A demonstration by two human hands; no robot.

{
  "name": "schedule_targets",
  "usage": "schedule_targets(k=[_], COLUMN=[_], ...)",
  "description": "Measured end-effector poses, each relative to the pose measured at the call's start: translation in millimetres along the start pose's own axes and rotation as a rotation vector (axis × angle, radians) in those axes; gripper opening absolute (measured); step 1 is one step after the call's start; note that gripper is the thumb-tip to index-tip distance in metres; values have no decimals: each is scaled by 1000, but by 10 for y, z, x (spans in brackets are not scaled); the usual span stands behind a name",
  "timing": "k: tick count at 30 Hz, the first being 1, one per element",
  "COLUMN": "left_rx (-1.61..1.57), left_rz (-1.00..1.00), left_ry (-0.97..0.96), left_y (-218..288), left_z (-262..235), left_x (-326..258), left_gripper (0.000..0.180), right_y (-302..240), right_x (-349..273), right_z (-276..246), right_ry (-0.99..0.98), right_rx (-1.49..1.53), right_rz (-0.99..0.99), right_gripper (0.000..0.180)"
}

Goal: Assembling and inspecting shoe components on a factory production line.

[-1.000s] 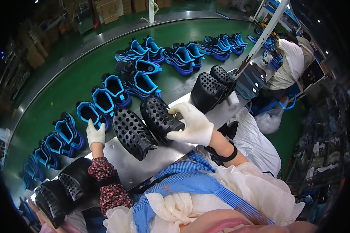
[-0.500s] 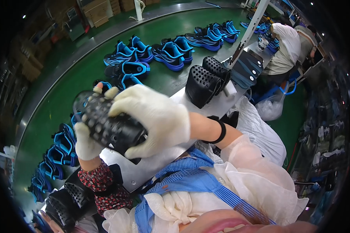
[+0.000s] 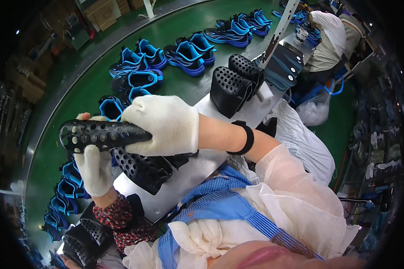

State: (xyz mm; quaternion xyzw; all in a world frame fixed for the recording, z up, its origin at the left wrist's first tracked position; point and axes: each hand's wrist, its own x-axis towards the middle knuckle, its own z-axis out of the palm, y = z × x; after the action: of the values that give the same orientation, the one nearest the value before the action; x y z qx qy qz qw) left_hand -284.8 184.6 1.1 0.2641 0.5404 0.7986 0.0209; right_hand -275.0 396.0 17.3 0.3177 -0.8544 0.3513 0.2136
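The curved green table is occupying the far side and carrying rows of blue-and-black shoes. The metal bench is running along its near edge. A co-worker in a white top is leaning over the far right end; what their hands are doing is not showing. A white sheet is hanging beside the bench.

On the bench, a pair of black shells is standing to the right, more shells are sitting at the lower left, and another shell is lying just below the hands. None of these is being held.

The held perforated shell is sitting raised above the bench. The gloved right hand is clamping its right end; the gloved left hand is closing on its left part, thumb in front, fingers behind.

Progress, as judged: work on this one shell is appearing underway, the others are waiting unhandled, and completion of any piece is not showing.
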Motion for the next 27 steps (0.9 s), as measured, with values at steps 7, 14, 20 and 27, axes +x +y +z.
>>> schedule_targets(k=[7, 14, 20, 27], left_rx=[-128, 337, 1357, 1370], left_rz=[44, -21, -305, -807], left_ry=[53, 439, 804, 653], left_y=[-20, -253, -786, -1001], left_z=[-293, -1130, -1956, -2222], left_x=[-63, -488, -1147, -940], left_gripper=[63, 46, 49, 29], right_y=[-160, -358, -245, -136], right_x=[378, 949, 1518, 1936], right_z=[169, 785, 1695, 2809], right_ry=[-151, -318, -744, -1110], right_rx=[-182, -182, -113, -121], right_rz=[-93, 54, 222, 354], right_gripper=[25, 27, 40, 50])
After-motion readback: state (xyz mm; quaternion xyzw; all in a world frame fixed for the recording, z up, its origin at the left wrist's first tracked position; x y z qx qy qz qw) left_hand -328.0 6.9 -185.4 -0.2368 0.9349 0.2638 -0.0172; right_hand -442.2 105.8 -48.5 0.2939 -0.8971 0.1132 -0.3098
